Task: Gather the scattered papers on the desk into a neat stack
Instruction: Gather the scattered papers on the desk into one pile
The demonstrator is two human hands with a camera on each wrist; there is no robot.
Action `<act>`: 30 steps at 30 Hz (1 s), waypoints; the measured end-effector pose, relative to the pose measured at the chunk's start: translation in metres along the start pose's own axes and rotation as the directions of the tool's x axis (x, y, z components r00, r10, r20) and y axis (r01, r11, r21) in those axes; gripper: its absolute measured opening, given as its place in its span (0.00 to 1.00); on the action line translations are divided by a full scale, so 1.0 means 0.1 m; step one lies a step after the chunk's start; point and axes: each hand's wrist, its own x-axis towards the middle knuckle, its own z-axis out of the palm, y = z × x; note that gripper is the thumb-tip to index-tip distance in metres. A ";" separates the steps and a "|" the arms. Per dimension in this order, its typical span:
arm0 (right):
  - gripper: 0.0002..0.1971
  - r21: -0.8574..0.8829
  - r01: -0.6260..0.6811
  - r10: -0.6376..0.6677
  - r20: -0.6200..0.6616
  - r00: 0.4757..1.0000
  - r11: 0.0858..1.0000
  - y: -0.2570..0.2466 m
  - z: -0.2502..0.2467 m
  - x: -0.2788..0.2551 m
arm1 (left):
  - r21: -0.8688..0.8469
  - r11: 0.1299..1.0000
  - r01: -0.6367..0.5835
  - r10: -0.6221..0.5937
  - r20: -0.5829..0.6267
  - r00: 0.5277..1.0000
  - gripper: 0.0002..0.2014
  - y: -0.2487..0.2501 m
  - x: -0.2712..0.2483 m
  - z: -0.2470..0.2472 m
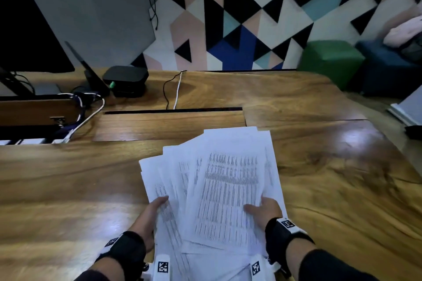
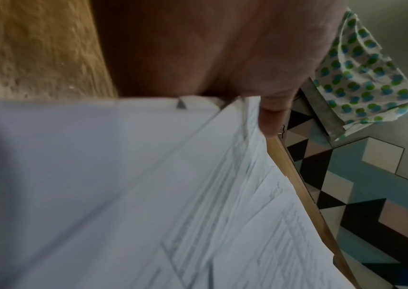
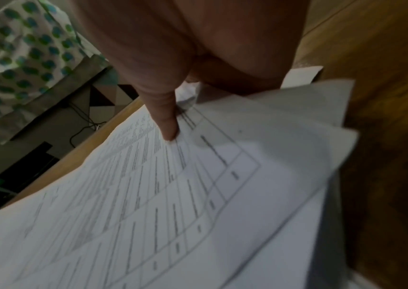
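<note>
Head view: we hold the papers [image 1: 226,191] between both hands over the desk [image 1: 68,189], the printed sheets fanned out unevenly beyond our fingers. Our left hand [image 1: 150,214] grips the left edge of the pile, thumb on top. Our right hand [image 1: 267,209] pinches the right edge, thumb [image 3: 165,119] pressed on the top sheet's printed table, fingers hidden beneath. Far beyond our left hand, a black box [image 1: 125,80] sits among cables [image 1: 175,89].

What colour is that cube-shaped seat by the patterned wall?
The cube seat is green, seen best in the head view, beside a dark blue one.
</note>
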 end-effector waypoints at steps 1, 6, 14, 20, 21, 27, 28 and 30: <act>0.30 -0.040 0.011 -0.010 0.021 1.000 0.999 -0.02 0.02 -0.04 | 0.006 1.000 -0.009 0.009 0.031 0.999 0.18 0.00 -0.02 0.01; 0.36 -0.250 0.082 -0.039 0.171 0.984 0.965 -0.06 0.23 -0.19 | 0.100 0.993 -0.068 0.065 0.030 0.997 0.19 -0.06 -0.01 0.08; 0.31 -0.424 0.055 -0.165 -0.226 0.960 0.904 -0.16 -0.20 -0.12 | 0.130 0.985 -0.114 0.110 0.041 0.993 0.17 -0.05 -0.04 0.03; 0.53 -0.425 -0.172 0.025 -0.331 0.943 0.889 -0.12 -0.33 0.05 | 0.044 0.984 -0.172 0.176 -0.122 0.977 0.11 0.06 -0.05 -0.23; 0.52 -0.429 -0.191 0.047 -0.325 0.944 0.883 -0.16 -0.34 0.06 | 0.061 0.982 -0.178 0.187 -0.201 0.962 0.13 0.07 -0.01 -0.29; 0.48 -0.370 -0.273 0.183 -0.261 0.948 0.888 -0.28 -0.25 0.23 | 0.156 0.966 -0.208 0.254 -0.406 0.878 0.10 0.06 0.12 -0.35; 0.47 -0.356 -0.277 0.196 -0.248 0.949 0.893 -0.27 -0.21 0.27 | 0.152 0.967 -0.204 0.249 -0.418 0.874 0.10 0.05 0.13 -0.35; 0.43 -0.364 -0.277 0.198 -0.240 0.950 0.889 -0.23 -0.17 0.35 | 0.161 0.966 -0.201 0.252 -0.424 0.870 0.09 0.06 0.14 -0.34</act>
